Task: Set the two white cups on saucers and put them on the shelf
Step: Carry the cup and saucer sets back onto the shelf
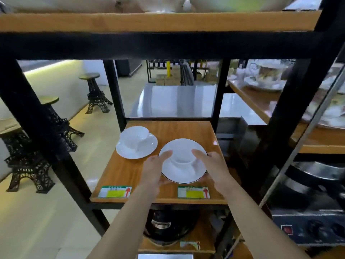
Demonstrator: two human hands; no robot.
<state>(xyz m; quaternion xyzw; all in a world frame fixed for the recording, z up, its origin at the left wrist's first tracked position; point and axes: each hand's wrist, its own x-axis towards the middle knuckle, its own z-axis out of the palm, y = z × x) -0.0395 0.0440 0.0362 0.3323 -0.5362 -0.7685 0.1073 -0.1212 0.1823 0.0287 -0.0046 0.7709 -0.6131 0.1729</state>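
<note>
Both hands reach forward over the front edge of the wooden shelf [186,128] and frame the nearer saucer [183,172] from either side. The left hand [154,170] lies along the saucer's left rim with its fingers stretched toward the cup, and the right hand [212,165] mirrors it on the right rim, fingers loosely spread. Neither is closed around anything; whether the fingertips actually touch the rim or sit just off it cannot be told, since the picture is a little blurred there. Between the hands, the second cup [182,154] stands upright in the middle of that dark-edged saucer, which rests flat on the shelf near its front. The set lies straight ahead of the hands, centred between them, so neither hand is clearly nearer, and any further push would run directly away from the body toward the back of the shelf. To the left and farther back, the first cup [135,136] already sits on its own saucer [137,148], apart from the nearer set. Two yellow-and-green labels [114,191] are stuck along the shelf's front lip. By the look of things, the task is all but finished, with only letting go or a small nudge left.
</note>
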